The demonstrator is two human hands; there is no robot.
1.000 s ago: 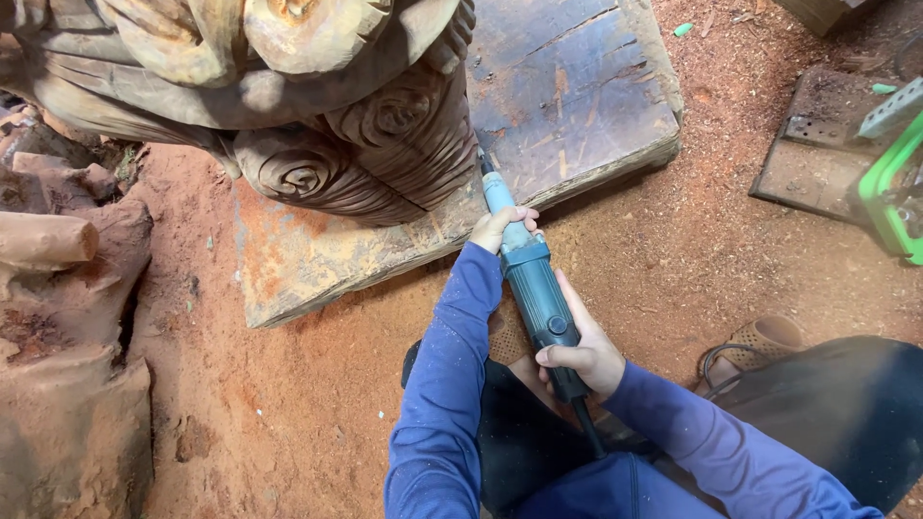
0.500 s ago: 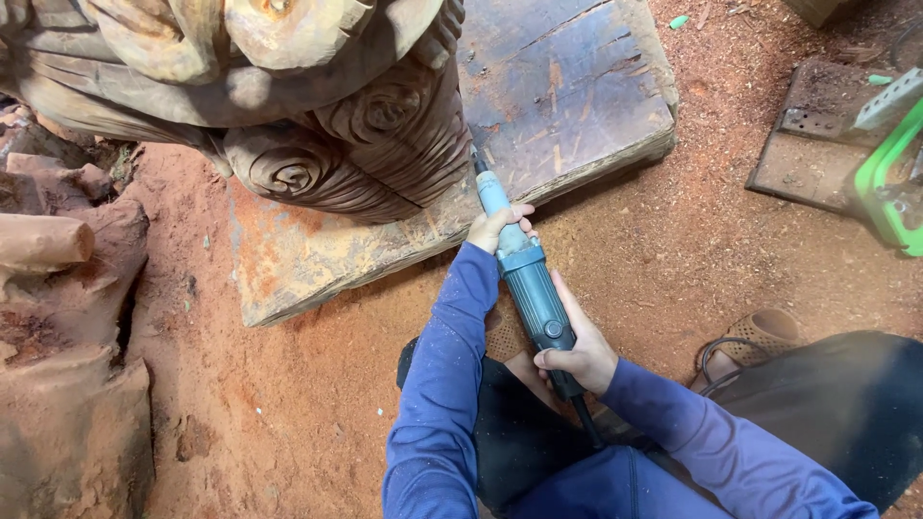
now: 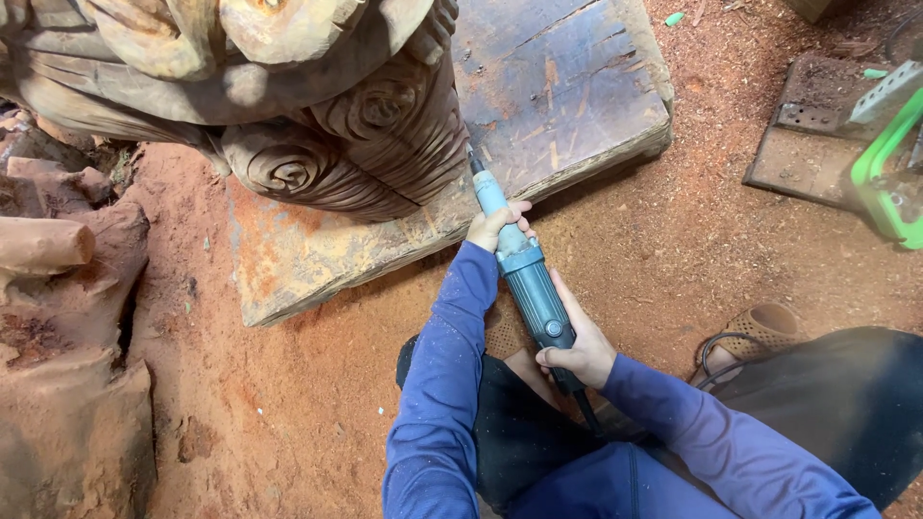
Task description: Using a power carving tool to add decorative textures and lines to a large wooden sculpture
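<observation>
I hold a teal die grinder with both hands. My left hand grips its front neck, and my right hand wraps the rear of the body where the cord leaves. The tool's tip touches the right edge of a carved wooden sculpture with spiral scrolls and ridged grooves. The sculpture rests on a thick, worn wooden slab lying on the ground. Both my sleeves are blue and dusted with sawdust.
Reddish sawdust covers the dirt ground. Rough wood blocks sit at the left. A flat dark board and a green tool lie at the right. A sandal is beside my dark trouser leg.
The view has shifted slightly; the grinder and both hands sit a little higher and closer to the carving's grooved edge. My grip is unchanged.
</observation>
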